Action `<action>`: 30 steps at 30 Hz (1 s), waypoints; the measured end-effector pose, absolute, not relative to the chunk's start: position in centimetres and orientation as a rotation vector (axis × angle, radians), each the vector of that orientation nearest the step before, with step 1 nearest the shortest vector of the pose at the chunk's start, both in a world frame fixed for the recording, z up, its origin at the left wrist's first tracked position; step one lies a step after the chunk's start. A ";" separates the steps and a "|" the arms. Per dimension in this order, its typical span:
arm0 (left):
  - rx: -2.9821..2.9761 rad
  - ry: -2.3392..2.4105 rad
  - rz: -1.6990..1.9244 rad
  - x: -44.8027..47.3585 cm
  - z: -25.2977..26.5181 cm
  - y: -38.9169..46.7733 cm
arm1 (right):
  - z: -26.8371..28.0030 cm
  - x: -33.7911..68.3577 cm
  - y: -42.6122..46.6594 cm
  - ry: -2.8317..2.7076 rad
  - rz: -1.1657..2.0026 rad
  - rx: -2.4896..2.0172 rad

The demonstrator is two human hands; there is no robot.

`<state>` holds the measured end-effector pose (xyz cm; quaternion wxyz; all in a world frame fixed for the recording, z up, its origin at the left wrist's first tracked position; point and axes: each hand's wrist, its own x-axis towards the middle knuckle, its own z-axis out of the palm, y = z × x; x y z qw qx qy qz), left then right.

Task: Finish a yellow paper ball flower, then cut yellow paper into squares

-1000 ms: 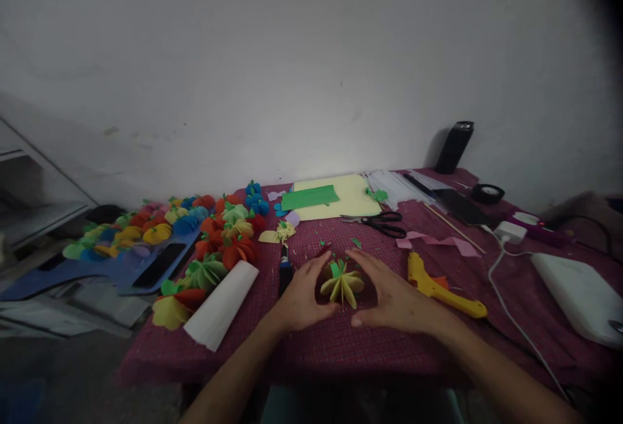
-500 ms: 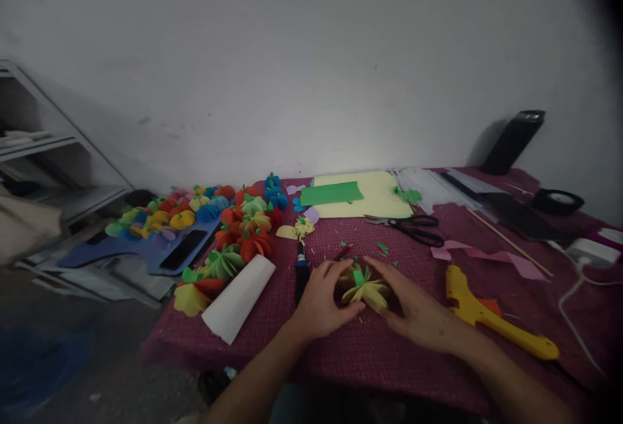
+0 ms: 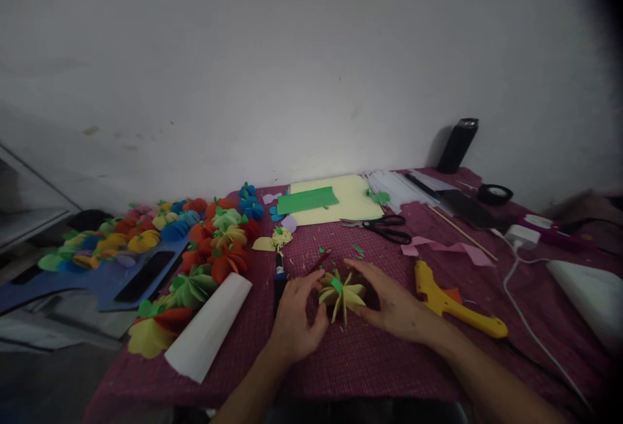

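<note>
The left hand [image 3: 298,317] and the right hand [image 3: 395,307] are framing with spread fingers the yellow, many-petalled paper ball [image 3: 351,295], which is sitting on the purple-clothed counter [image 3: 370,369], already wearing its green paper strip [image 3: 337,283] and seemingly lacking only some evening of petals

The bare left hand [image 3: 296,321] and the bare right hand [image 3: 398,307] have thin fingers [image 3: 368,273]. Both slim forearms [image 3: 254,378], low in the frame, are bare too.
</note>
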<state>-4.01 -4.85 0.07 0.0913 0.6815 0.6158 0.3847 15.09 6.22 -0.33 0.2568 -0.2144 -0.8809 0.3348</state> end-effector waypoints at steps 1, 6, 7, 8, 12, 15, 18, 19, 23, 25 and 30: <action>2.009 1.848 1.145 -4.0 0.0 -4.8 | -0.3 15.1 6.3 -2.396 0.892 -0.569; 1.911 1.915 1.188 -3.9 -0.6 -4.5 | 0.0 15.0 6.3 -2.432 0.929 -0.530; 1.903 1.927 1.191 -3.9 -0.6 -4.5 | 0.0 15.0 6.3 -2.444 0.949 -0.522; 1.902 1.938 1.182 -3.9 -0.6 -4.4 | 0.0 15.0 6.3 -2.455 0.963 -0.513; 2.047 1.914 1.041 -5.0 1.2 -4.0 | -0.2 14.9 6.2 -2.474 0.948 -0.482; 2.190 1.814 0.943 -6.2 3.4 -2.9 | -0.2 14.8 6.0 -2.481 0.921 -0.434; 2.213 1.792 0.921 -6.8 4.4 -1.8 | 0.1 14.6 5.9 -2.482 0.925 -0.435; 2.202 1.802 0.914 -6.8 4.3 -1.5 | 0.2 14.6 5.9 -2.486 0.928 -0.447; 2.179 1.825 0.826 -6.2 3.0 -1.5 | 0.2 14.4 6.0 -2.508 0.913 -0.467; 2.178 1.814 0.786 -6.0 2.5 -1.8 | 0.0 14.3 6.1 -2.519 0.909 -0.462; 2.137 1.777 0.758 -6.0 2.4 -2.4 | -0.1 14.3 6.0 -2.541 0.929 -0.522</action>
